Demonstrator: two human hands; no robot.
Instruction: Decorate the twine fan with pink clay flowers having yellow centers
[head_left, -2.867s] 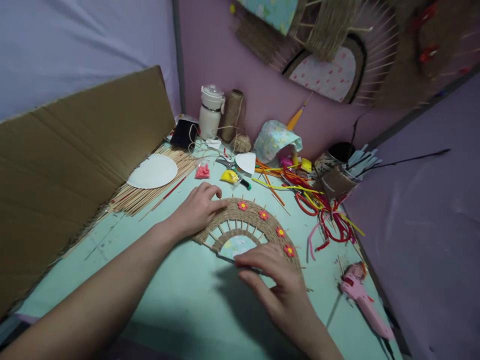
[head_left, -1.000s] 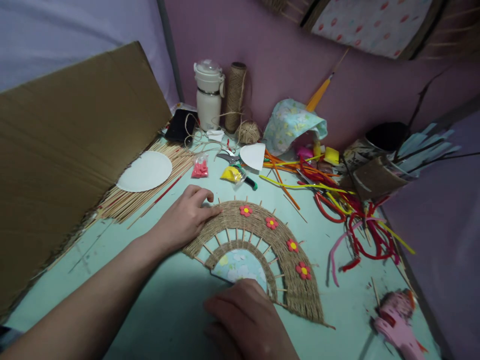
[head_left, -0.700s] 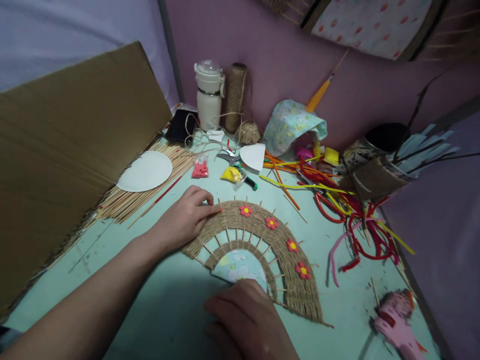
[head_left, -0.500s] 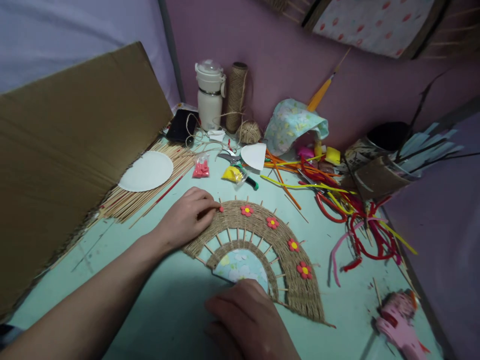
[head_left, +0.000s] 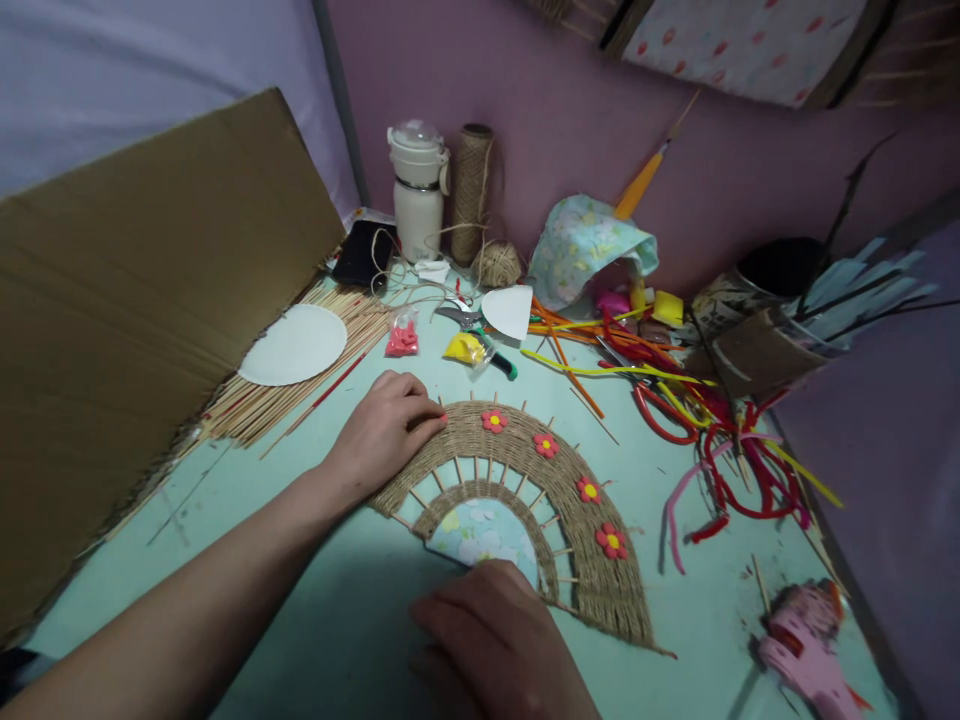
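A half-round fan (head_left: 600, 580) of woven twine over thin sticks lies on the table, its inner part covered with pale floral cloth (head_left: 480, 530). Several red clay flowers (head_left: 546, 445) with yellow centres sit along its outer band. At the band's left part, my left hand (head_left: 390, 425) has thumb and forefinger closed on a small red clay piece (head_left: 443, 419), mostly covered by the fingertips and touching the twine. My right hand (head_left: 502, 635) is curled over the fan's bottom edge, fingers together; whatever they hold is hidden beneath them.
Bags of red clay (head_left: 402, 335) and yellow clay (head_left: 465, 348) lie behind the fan. Left are bamboo sticks (head_left: 345, 310), a white paper oval (head_left: 294, 345) and a cardboard sheet (head_left: 172, 240). Pipe cleaners (head_left: 750, 490), scissors (head_left: 660, 415) and a pink glue gun (head_left: 806, 650) lie right.
My left thumb and fingertips have shifted slightly over the red piece, covering more of it. My right hand stays in place. The view has moved very slightly.
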